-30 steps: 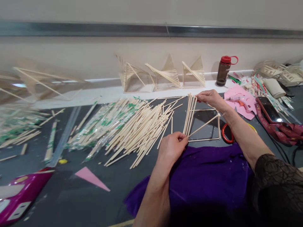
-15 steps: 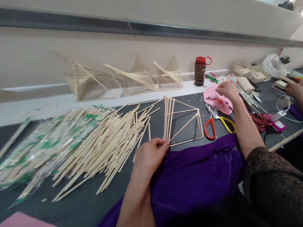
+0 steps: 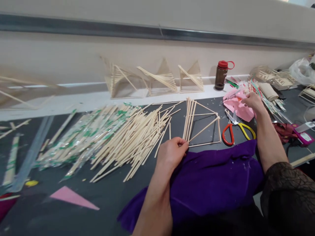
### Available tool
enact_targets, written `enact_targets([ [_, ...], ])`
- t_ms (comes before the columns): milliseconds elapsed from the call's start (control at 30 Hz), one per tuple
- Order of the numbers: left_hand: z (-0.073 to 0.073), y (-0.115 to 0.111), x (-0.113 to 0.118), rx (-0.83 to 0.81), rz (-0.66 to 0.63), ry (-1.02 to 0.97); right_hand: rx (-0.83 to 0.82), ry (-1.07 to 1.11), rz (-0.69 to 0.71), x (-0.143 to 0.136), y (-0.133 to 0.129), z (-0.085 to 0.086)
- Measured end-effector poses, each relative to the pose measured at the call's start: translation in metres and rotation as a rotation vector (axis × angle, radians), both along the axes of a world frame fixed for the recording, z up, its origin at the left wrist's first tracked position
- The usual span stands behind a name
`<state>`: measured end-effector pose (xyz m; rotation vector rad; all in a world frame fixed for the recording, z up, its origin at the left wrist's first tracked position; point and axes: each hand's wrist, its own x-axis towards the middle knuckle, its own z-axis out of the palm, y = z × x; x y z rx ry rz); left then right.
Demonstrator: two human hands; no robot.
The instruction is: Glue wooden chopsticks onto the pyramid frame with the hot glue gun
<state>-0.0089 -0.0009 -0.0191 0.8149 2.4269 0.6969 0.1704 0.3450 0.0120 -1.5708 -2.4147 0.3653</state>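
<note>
steady the frame (image 3: 203,130), between sticks (image 3: 135,141) and scissors (image 3: 235,123), with the left hand (image 3: 172,152) pinched on its near left corner, without tugging from the right hand (image 3: 254,102) by the glue gun (image 3: 238,98), grip unclear.

Right of centre, fingertips of the bare left hand (image 3: 172,151) hide the lower-left corner of a pale wooden stick frame (image 3: 189,121). Farther right, the bare right hand (image 3: 255,103) covers part of a jagged pink paper sheet (image 3: 241,113), its grip unclear. The left edge cuts off a magenta object (image 3: 7,207), lower left, and a blurred pale stick structure (image 3: 24,81), upper left.
</note>
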Motion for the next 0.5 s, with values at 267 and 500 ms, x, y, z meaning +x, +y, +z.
enact_targets([
  [267,0.005,0.000,0.002,-0.019,0.009,0.023,-0.343,0.933,0.332,-0.028,-0.030,0.039],
  [500,0.007,-0.001,0.004,-0.048,0.021,0.021,-0.520,1.017,0.619,-0.058,-0.061,0.056],
])
